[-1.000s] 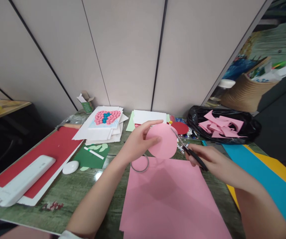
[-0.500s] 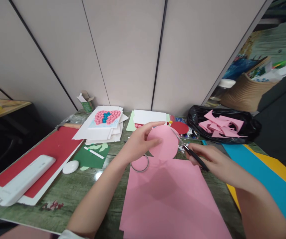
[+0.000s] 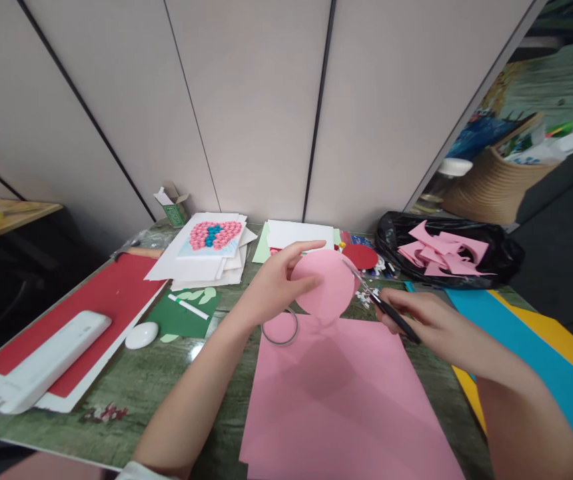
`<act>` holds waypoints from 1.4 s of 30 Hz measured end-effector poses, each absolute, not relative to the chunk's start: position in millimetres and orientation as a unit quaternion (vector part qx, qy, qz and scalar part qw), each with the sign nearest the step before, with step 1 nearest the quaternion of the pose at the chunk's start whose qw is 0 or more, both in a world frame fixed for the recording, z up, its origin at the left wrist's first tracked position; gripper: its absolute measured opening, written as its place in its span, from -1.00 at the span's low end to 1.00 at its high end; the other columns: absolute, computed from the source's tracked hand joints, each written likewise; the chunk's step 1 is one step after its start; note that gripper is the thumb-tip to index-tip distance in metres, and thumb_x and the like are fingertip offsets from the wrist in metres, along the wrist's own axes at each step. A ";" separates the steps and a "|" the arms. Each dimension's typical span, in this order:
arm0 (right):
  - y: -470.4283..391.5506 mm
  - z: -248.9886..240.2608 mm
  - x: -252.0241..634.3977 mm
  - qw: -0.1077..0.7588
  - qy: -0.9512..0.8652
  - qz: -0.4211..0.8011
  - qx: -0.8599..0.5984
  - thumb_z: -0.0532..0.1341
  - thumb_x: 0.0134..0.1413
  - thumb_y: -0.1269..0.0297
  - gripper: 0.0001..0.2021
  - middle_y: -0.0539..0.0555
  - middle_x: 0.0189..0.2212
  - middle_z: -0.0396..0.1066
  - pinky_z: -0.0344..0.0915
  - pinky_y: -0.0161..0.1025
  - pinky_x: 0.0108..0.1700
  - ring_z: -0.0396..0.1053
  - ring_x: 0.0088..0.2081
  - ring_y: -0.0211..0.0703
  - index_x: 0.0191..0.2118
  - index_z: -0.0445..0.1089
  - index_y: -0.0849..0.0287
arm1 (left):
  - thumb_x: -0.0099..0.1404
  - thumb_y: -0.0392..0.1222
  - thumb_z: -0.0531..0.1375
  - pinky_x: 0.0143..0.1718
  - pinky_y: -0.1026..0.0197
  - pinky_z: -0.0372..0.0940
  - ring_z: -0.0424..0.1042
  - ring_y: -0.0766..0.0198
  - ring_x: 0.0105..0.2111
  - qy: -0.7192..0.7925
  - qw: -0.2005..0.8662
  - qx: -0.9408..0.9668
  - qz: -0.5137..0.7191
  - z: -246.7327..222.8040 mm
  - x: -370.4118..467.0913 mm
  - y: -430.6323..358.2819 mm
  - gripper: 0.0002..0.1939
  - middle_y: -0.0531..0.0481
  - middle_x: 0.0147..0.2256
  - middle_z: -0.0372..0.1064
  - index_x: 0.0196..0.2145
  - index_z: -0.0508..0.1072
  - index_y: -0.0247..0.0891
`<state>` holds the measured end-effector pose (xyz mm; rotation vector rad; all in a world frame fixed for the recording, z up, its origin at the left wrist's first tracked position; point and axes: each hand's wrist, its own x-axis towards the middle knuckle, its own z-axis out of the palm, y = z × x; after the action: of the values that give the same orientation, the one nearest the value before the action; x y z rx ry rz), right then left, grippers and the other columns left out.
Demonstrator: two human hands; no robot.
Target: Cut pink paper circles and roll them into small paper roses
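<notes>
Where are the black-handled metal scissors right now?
In the head view, right of centre: the scissors are in the right hand, blades at the right edge of the round pink paper held in the left hand.

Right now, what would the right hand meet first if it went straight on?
Probably the pink paper circle in the left hand; the scissors overlap its edge, though depth is unclear.

A flat, round piece of pink paper (image 3: pixel 330 297) is held above the desk (image 3: pixel 139 383); black-handled scissors (image 3: pixel 400 323) slant beside it, metal blades at its upper-right edge.
</notes>
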<state>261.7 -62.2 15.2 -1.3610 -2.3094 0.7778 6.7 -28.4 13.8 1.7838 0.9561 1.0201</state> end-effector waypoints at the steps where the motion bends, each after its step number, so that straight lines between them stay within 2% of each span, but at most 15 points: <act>1: -62.3 15.2 262.0 0.172 -0.815 0.274 -0.480 0.00 0.19 0.19 -0.74 -0.04 -0.56 0.28 0.07 -0.32 -0.48 0.18 -0.51 -0.24 -0.51 0.18 0.13 | 0.20 -0.27 0.15 -0.10 0.16 0.26 0.28 0.16 -0.02 0.383 0.422 0.713 0.408 13.7 6.2 -28.2 -0.53 -0.01 0.12 0.20 0.07 0.30 -0.04; 8: -63.3 14.7 265.7 0.139 -0.818 0.288 -0.479 -0.09 0.23 0.30 -0.75 -0.04 -0.53 0.22 0.05 -0.30 -0.43 0.14 -0.47 -0.25 -0.49 0.09 0.14 | 0.20 -0.24 0.16 -0.18 0.17 0.29 0.32 0.15 -0.06 0.384 0.428 0.706 0.414 14.0 5.2 -28.4 -0.54 -0.03 0.13 0.20 0.07 0.30 -0.03; 13: -62.8 13.6 267.0 0.131 -0.819 0.291 -0.477 -0.12 0.22 0.38 -0.76 -0.05 -0.52 0.20 0.04 -0.31 -0.42 0.12 -0.47 -0.26 -0.49 0.06 0.14 | 0.20 -0.23 0.16 -0.11 0.15 0.27 0.34 0.18 -0.10 0.382 0.414 0.708 0.426 16.1 4.8 -28.8 -0.55 -0.03 0.09 0.25 0.06 0.31 -0.04; 20: -60.6 11.7 269.5 0.147 -0.813 0.315 -0.466 -0.04 0.20 0.33 -0.77 -0.04 -0.53 0.21 0.05 -0.32 -0.43 0.12 -0.47 -0.27 -0.50 0.10 0.15 | 0.21 -0.22 0.16 -0.03 0.14 0.24 0.30 0.15 0.01 0.378 0.390 0.716 0.437 15.0 3.4 -26.8 -0.58 -0.01 0.11 0.24 0.05 0.33 -0.04; 24: -61.7 12.7 266.7 0.155 -0.809 0.323 -0.465 -0.05 0.19 0.34 -0.77 -0.05 -0.56 0.19 0.05 -0.32 -0.45 0.11 -0.50 -0.27 -0.50 0.13 0.15 | 0.21 -0.25 0.14 -0.05 0.15 0.26 0.33 0.18 -0.02 0.382 0.391 0.721 0.427 14.3 4.0 -27.6 -0.58 0.02 0.09 0.25 0.04 0.33 -0.03; 30: -63.2 13.8 259.2 0.186 -0.797 0.313 -0.482 0.03 0.16 0.23 -0.79 -0.04 -0.58 0.25 0.04 -0.32 -0.50 0.15 -0.52 -0.24 -0.46 0.25 0.14 | 0.21 -0.26 0.13 -0.05 0.15 0.26 0.33 0.18 -0.03 0.385 0.394 0.730 0.405 15.1 8.3 -31.3 -0.58 0.02 0.08 0.27 0.04 0.34 -0.04; 34: -62.4 13.4 256.7 0.170 -0.798 0.299 -0.494 0.02 0.16 0.18 -0.76 -0.06 -0.60 0.22 0.03 -0.33 -0.51 0.15 -0.54 -0.25 -0.48 0.22 0.14 | 0.21 -0.26 0.13 -0.04 0.15 0.25 0.32 0.19 -0.03 0.385 0.392 0.733 0.400 16.1 9.3 -32.2 -0.59 0.03 0.07 0.28 0.03 0.35 -0.04; 42: -61.7 11.6 259.3 0.173 -0.808 0.294 -0.481 0.01 0.17 0.24 -0.78 -0.03 -0.56 0.26 0.09 -0.30 -0.45 0.18 -0.49 -0.22 -0.47 0.22 0.14 | 0.21 -0.25 0.14 -0.08 0.15 0.26 0.34 0.20 -0.07 0.387 0.396 0.729 0.403 15.2 8.5 -31.1 -0.58 0.05 0.08 0.27 0.04 0.34 0.00</act>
<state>259.3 -61.7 11.6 -1.3633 -2.2912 0.8327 8.5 -31.1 15.2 1.8462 0.9815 1.0202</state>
